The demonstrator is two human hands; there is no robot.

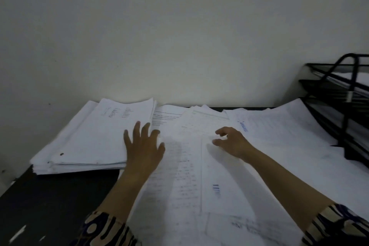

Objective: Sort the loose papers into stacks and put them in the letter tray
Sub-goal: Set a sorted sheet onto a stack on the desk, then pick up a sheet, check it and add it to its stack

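Observation:
Loose white papers [189, 175] lie spread over the middle and right of the dark desk, overlapping one another. A thick, squared stack of papers [89, 142] sits at the left. My left hand [142, 146] lies flat with its fingers spread, at the right edge of that stack and over the loose sheets. My right hand [229, 142] hovers over the loose sheets with its fingers loosely curled and nothing in them. The black wire letter tray [339, 94] stands at the right edge, with papers on its upper tiers.
The bare dark desk top [50, 205] shows at the front left. A plain pale wall [179, 36] rises right behind the desk. More sheets [289, 130] reach up against the tray's lowest tier.

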